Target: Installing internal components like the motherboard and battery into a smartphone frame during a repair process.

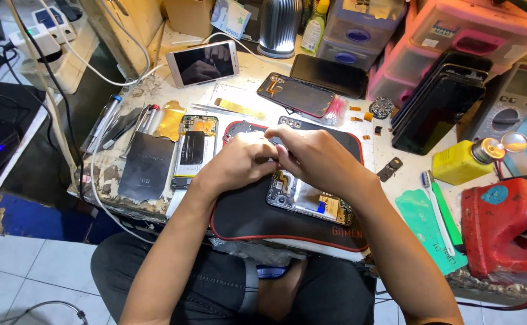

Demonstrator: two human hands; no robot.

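An opened phone [308, 201] with bare circuit boards lies on a black mat with red trim [245, 216]. My left hand [239, 159] and my right hand [314, 156] meet over the phone's upper end, fingers bent and fingertips pressed together on it. What the fingertips pinch is hidden. Both forearms reach in from the lower edge.
Left of the mat lie another opened phone [192, 150], a dark back cover [146, 165] and screwdrivers [104, 120]. A propped phone [203, 63], more phones [296, 94], stacked screens [435, 111], a yellow bottle [465, 161], a toothbrush [438, 210], a red tool [504, 225] and plastic drawers [456, 30] surround it.
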